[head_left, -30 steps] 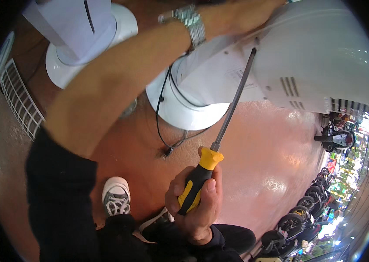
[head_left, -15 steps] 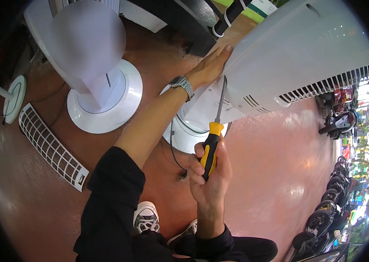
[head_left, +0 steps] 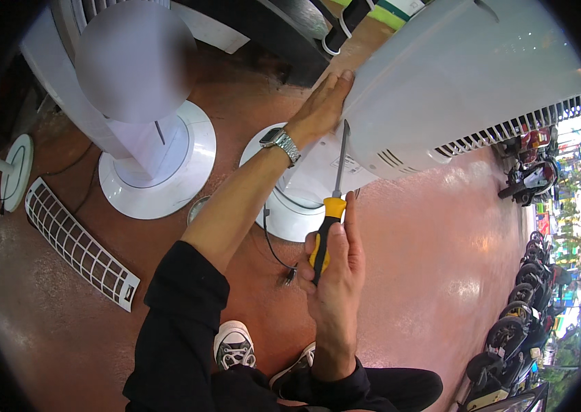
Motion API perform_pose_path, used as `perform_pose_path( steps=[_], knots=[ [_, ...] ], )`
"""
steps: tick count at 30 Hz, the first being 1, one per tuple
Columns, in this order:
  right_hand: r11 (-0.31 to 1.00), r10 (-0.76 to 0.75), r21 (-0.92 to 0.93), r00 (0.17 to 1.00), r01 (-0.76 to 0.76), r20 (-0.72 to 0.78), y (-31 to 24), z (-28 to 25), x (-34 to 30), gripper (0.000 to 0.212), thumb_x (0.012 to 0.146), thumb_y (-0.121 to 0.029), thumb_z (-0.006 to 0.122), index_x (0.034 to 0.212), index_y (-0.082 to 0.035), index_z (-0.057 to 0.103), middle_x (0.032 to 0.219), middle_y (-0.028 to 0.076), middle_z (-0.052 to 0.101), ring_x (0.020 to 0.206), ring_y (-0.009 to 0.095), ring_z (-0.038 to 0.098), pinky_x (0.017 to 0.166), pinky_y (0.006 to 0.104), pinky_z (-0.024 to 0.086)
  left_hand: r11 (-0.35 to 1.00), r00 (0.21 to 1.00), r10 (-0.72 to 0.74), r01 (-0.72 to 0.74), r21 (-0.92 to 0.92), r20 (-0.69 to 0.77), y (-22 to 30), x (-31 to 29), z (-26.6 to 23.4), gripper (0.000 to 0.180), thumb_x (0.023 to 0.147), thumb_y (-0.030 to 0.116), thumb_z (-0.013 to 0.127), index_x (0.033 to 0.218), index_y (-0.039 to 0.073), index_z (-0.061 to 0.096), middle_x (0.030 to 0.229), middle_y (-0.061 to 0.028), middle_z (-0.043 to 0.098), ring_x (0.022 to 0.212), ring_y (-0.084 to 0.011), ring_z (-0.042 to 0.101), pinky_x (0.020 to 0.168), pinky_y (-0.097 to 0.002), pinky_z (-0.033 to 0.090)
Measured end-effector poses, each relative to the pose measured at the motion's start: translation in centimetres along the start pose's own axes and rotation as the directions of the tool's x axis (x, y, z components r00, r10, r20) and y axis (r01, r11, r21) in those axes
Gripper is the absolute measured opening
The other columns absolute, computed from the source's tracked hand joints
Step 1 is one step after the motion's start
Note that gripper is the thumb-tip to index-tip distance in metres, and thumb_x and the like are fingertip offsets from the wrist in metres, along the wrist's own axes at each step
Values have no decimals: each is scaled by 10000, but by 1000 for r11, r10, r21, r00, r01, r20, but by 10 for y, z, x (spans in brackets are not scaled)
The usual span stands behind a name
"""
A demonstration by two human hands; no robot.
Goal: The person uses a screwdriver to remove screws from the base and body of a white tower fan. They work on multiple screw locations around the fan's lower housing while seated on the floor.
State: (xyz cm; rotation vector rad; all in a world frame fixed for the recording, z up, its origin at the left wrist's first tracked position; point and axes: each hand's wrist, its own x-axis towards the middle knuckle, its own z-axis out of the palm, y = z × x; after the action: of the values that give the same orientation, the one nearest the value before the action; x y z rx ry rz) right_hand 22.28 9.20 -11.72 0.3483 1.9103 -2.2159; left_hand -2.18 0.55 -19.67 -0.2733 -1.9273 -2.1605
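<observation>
The screwdriver point(head_left: 334, 207), yellow and black with a long steel shank, slanted up toward the white vented appliance point(head_left: 441, 89), its handle gripped in my right hand point(head_left: 337, 281). One finger reached beside the yellow collar, higher than half a second earlier; my left hand point(head_left: 321, 110) (fingers outstretched, close together) lay along the appliance's edge.

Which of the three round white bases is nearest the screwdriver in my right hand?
The base under the vented white appliance, showing beside the screwdriver; the other large base and the small one are farther left.

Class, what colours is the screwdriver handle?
Black and yellow; the screwdriver handle shows best in the head view.
</observation>
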Motion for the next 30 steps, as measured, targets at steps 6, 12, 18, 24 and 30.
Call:
perform_pose_path(
  steps=[6,12,18,24,30],
  knots=[
    [923,48,369,985,-107,167,6,-14,4,560,1065,-319,337,1583,-233,141,815,39,505,524,39,434,379,136,299,1000,1000,-3,4,18,-19,3,-3,-1,698,1021,602,225,1157,-19,512,1214,-296,546,1171,-375,525,1031,-407,355],
    [278,-106,831,844,-483,526,31,-27,15,383,1070,-295,342,1386,-81,363,908,98,498,568,75,492,363,154,350,1000,1000,5,-5,22,-6,5,-4,-2,694,1022,601,217,1170,-12,509,1221,-297,545,1176,-377,522,1038,-406,351],
    [-250,-269,725,765,-642,585,44,-18,15,318,1066,-307,337,1162,-16,421,857,78,481,539,81,490,351,168,375,999,999,-36,35,38,29,6,-6,-5,728,1031,599,201,1303,-19,471,1318,-237,519,1235,-288,488,1077,-358,321],
    [-304,-383,643,709,-703,593,47,-10,18,420,1065,-337,329,1023,57,471,862,75,471,524,88,484,350,164,388,996,1000,-22,22,86,5,17,-10,-5,680,1030,588,208,1191,-10,489,1221,-266,542,1145,-335,525,1025,-381,356],
    [16,-149,814,804,-580,576,32,-14,12,284,1065,-276,344,1255,-82,428,882,90,496,508,73,467,345,167,379,997,999,26,-24,72,-33,10,-8,-3,661,1025,587,225,1094,-7,506,1155,-299,555,1113,-382,542,1006,-414,369]
  ],
)
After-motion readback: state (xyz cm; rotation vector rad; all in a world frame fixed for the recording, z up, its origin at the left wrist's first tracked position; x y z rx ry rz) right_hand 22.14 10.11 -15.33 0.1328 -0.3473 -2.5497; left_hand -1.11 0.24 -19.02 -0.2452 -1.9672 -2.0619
